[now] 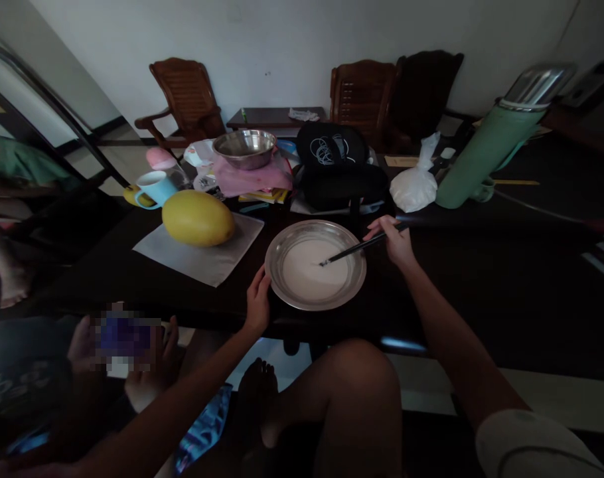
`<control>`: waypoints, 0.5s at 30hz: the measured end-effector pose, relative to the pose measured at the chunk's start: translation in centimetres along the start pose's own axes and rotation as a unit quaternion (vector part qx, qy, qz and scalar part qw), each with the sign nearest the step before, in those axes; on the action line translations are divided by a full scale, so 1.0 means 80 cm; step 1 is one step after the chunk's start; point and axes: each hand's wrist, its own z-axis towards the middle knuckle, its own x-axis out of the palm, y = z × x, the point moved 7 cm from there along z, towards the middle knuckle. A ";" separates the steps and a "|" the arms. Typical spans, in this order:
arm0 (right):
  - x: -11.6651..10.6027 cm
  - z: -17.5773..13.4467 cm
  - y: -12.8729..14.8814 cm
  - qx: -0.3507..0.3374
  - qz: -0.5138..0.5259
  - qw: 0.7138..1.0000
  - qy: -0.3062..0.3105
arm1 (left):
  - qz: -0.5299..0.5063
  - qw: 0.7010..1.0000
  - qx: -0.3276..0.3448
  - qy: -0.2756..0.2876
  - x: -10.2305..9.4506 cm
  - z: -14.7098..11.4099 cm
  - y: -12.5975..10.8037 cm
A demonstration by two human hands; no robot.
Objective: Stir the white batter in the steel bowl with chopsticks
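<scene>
A round metal basin [355, 289] stands near the front edge of the dark table, with a whitish liquid or batter [314, 282] in it. My left hand [259, 299] grips the basin's left rim. In my right hand [394, 242], over the right side of the basin, is a pair of dark chopsticks [354, 249]. They slant down to the left, and their tips reach the whitish mixture. A yellow melon [198, 219] lies on a pale cloth [207, 262] left of the basin.
Behind the basin are a black case [342, 182], a steel bowl [245, 147] on a pink cloth, and a tied bag of white powder [415, 189]. A green thermos [491, 156] stands at right, a light-blue mug [155, 188] at left. Another person's hands [147, 382] hold a blurred object at lower left.
</scene>
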 end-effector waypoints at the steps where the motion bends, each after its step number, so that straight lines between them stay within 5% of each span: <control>1: 0.000 0.000 -0.001 0.002 0.009 1.000 -0.002 | -0.001 1.000 0.000 0.003 0.000 0.000 0.000; 7: 0.033 -0.010 0.002 0.024 -0.035 0.993 0.112 | 0.018 1.000 0.002 -0.004 0.000 -0.001 -0.006; 13: -0.004 0.001 0.005 0.001 -0.016 1.000 0.000 | 0.010 1.000 -0.008 -0.011 0.002 -0.002 -0.007; 15: 0.000 0.000 0.001 0.009 -0.011 1.000 0.014 | 0.008 1.000 -0.012 -0.009 0.002 -0.003 -0.007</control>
